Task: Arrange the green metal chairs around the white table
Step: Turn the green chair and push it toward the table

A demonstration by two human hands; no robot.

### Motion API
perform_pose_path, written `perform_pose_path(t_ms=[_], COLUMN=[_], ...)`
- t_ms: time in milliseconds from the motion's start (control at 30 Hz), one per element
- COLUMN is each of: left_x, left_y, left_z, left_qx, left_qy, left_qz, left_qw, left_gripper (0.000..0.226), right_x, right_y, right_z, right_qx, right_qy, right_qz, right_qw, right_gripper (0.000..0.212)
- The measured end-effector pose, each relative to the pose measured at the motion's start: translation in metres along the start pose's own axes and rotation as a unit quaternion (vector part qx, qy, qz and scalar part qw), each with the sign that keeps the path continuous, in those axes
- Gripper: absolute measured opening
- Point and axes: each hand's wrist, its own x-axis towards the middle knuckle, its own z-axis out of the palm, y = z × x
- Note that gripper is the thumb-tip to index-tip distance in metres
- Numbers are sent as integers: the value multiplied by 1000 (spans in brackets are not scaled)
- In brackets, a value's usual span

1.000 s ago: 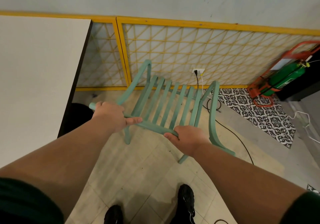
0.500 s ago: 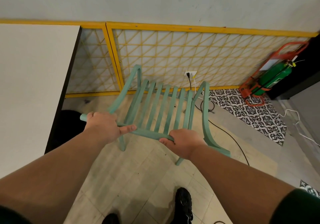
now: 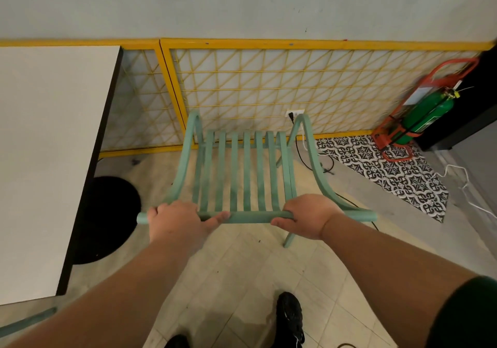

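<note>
A green metal chair (image 3: 246,170) with a slatted back and curved arms stands in front of me, just right of the white table (image 3: 45,143). Both hands hold its top back rail. My left hand (image 3: 176,222) grips the rail near its left end, thumb lying along the bar. My right hand (image 3: 309,220) grips the rail near its right end. A piece of a second green chair (image 3: 27,320) shows at the bottom left, below the table's near edge.
The table's round black base (image 3: 107,218) sits on the tiled floor at the left. A yellow lattice panel (image 3: 269,84) runs along the wall behind the chair. A green cylinder in a red stand (image 3: 427,111) and loose cables (image 3: 320,164) lie to the right.
The chair has turned from a diagonal to square in front of me, its back rail now level. Both hands kept their hold on the rail.
</note>
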Motion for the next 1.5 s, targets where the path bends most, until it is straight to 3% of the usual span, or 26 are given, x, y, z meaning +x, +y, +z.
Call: perform_pose_path(t_ms=[433, 633, 733, 833, 933, 1033, 1100, 1167, 1267, 1400, 1500], left_x=[-2, 6, 6, 11, 21, 35, 41, 43, 45, 47, 43], left_y=[10, 5, 2, -4, -16, -34, -43, -45, -44, -43, -40], left_z=[-6, -14, -11, -12, -21, -26, -24, -18, -16, -13, -11], left_qx=[21, 21, 17, 16, 50, 59, 49, -1, -43, -45, -45], left_qy=[-34, -94, -84, -92, -82, -71, -126, -188, -202, -211, -199], left_qz=[-10, 24, 40, 80, 121, 135, 131, 128, 131, 127, 133], left_qw=[999, 995, 995, 992, 988, 987, 982, 974, 970, 968, 970], left_gripper=[94, 105, 103, 94, 86, 101, 109, 113, 99, 121, 110], right_x=[4, -12, -23, -33, -37, -36, -30, -26, -23, -21, -21], right_y=[11, 1, -9, -18, -19, -20, -26, -31, -28, -21, -17], right_z=[-3, -9, -1, 8, 8, 3, 0, -6, -13, -12, -13], right_qx=[-7, -15, 93, 261, 282, 291, 293, 270, 254, 259, 257], right_qy=[2, 4, 45, 146, 196, 142, 50, -9, -29, -25, -16], right_qz=[12, 41, 116, 179, 226, 293, 290, 276, 273, 277, 266], right_qw=[1000, 999, 988, 937, 912, 900, 910, 922, 928, 925, 929], right_gripper=[71, 69, 69, 65, 56, 69, 79, 74, 70, 68, 68])
